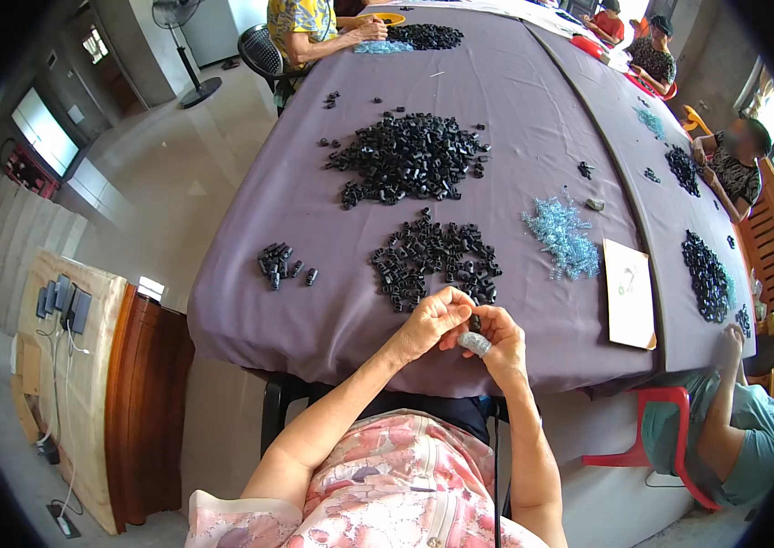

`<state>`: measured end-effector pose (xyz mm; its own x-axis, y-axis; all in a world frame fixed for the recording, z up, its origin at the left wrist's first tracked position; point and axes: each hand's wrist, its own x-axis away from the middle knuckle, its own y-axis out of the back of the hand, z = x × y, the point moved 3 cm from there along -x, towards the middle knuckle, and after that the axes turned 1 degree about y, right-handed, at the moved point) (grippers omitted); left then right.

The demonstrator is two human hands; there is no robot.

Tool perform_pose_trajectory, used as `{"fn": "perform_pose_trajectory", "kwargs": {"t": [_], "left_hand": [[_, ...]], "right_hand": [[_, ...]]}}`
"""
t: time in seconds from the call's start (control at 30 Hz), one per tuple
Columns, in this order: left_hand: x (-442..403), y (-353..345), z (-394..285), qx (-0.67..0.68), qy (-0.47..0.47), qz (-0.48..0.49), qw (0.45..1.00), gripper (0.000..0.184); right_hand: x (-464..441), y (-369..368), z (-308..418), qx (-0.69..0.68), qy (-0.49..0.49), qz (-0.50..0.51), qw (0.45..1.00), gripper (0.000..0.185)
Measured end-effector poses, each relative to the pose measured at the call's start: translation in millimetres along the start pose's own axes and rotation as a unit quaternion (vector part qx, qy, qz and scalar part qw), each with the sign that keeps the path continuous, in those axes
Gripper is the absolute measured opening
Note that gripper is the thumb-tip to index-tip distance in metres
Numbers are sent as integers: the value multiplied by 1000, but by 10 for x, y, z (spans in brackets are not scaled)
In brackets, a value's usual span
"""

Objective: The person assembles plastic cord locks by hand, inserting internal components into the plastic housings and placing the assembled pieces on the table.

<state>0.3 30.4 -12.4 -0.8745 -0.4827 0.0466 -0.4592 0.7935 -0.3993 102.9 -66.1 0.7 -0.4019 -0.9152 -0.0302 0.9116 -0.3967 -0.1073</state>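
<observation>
My left hand (438, 320) is closed, its fingertips pinched at a small black part (475, 323) near the table's front edge. Around the lower end of that same part are the closed fingers of my right hand (502, 340), and a pale, shiny wrapping (473, 343) covers one finger there. Just beyond both hands lies a loose pile of black tubular pieces (431, 256). A larger black pile (410, 155) is farther off. To the right is a heap of light-blue clear pieces (562, 237). A small black group (277, 263) lies to the left.
A white card (629, 294) lies on the purple tablecloth (515, 119), right of the blue heap. Several people sit around the table, with more black and blue piles before them. A red chair (679, 438) stands at the lower right, a wooden cabinet (145, 411) at the left.
</observation>
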Motion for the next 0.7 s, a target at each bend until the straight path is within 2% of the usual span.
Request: {"fn": "perform_pose_trajectory", "kwargs": {"t": [0.07,0.2,0.43,0.7], "left_hand": [[-12,-2,17,20,-3,0,1000,21],[-23,6,39,27,1,10,1000,20],[-26,0,37,37,10,6,999,16],[-20,-8,33,50,14,7,999,15]], "right_hand": [[-11,44,3,4,19,-25,1000,32],[-43,210,58,130,131,-106,977,34],[-34,261,206,238,202,-156,937,33],[-37,295,177,249,202,-188,928,33]]}}
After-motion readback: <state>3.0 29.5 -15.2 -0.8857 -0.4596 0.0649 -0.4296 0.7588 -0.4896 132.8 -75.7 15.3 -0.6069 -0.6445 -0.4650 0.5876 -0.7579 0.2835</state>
